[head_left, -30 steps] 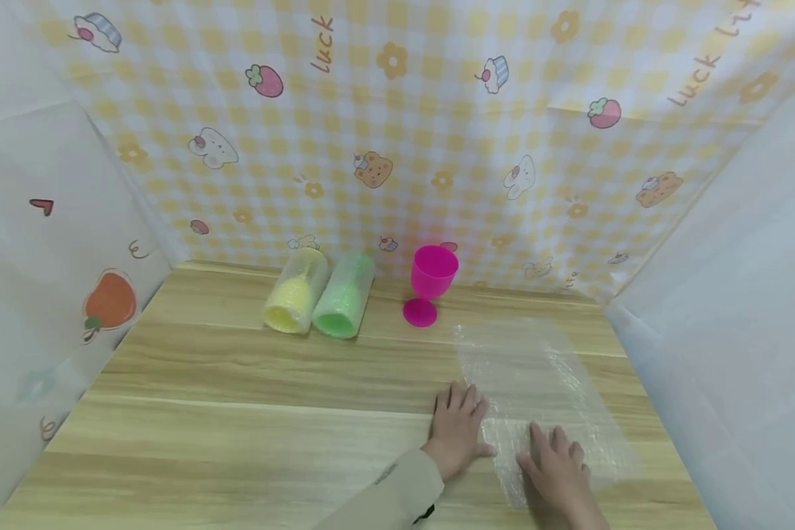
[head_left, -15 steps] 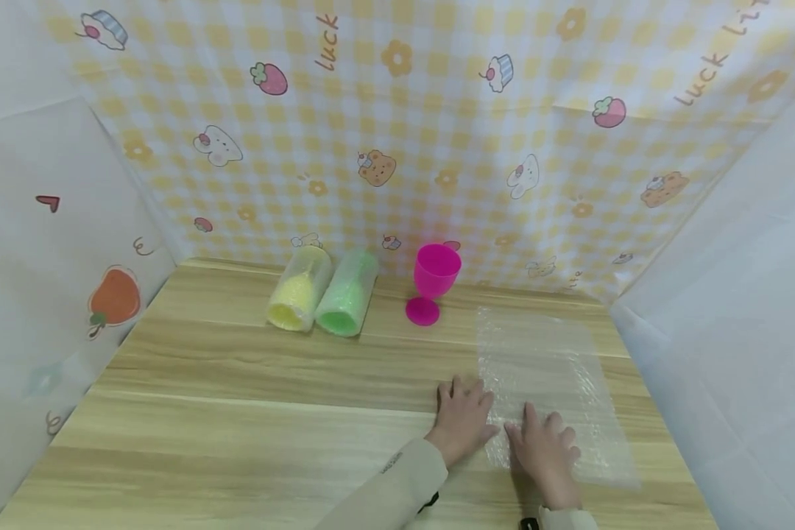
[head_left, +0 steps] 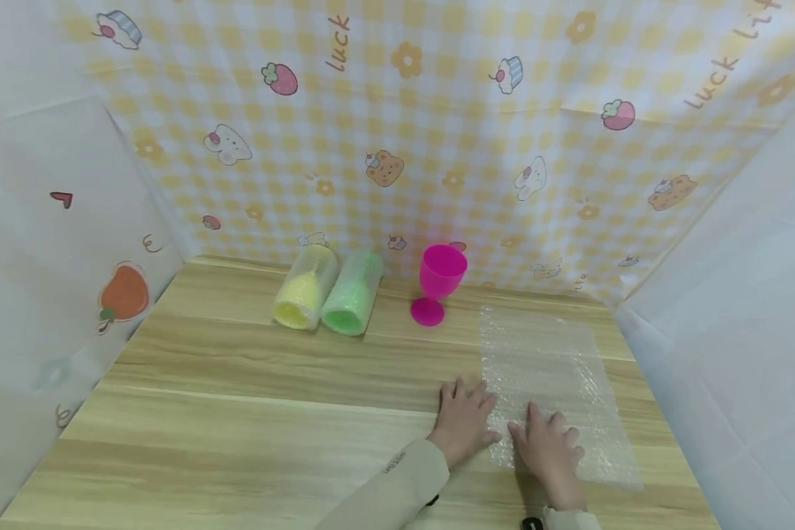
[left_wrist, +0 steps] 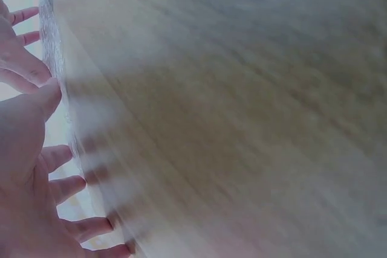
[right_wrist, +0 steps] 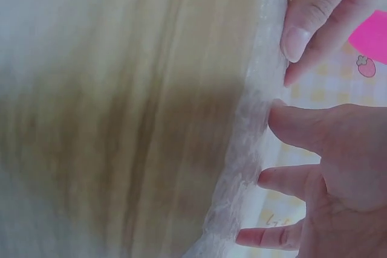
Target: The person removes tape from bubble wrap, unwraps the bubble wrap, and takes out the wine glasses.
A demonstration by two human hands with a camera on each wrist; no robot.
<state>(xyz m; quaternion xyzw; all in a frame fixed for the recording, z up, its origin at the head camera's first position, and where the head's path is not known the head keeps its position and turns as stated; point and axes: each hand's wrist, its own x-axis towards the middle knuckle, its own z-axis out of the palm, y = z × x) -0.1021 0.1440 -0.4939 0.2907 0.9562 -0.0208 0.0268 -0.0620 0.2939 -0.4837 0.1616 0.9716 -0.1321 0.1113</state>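
A clear sheet of bubble wrap [head_left: 536, 353] lies flat on the right part of the table. My left hand [head_left: 464, 421] rests at its left edge with the fingers spread. On the near part of the sheet, my right hand [head_left: 548, 445] presses down with spread fingers. Neither hand grips anything. In the right wrist view, the bubble wrap's edge [right_wrist: 236, 167] runs under the fingertips. Beyond the sheet's far left corner stands a pink plastic goblet [head_left: 442, 271], upright and unwrapped.
Two bubble-wrapped goblets, one yellow [head_left: 299, 294] and one green [head_left: 351, 298], lie side by side at the back of the wooden table [head_left: 238, 412]. A checked cloth [head_left: 450, 132] hangs behind, with white cloth on both sides.
The bubble wrap has slid away from me and turned straighter on the table. My right hand has moved forward and slightly left with it; my left hand has barely shifted.
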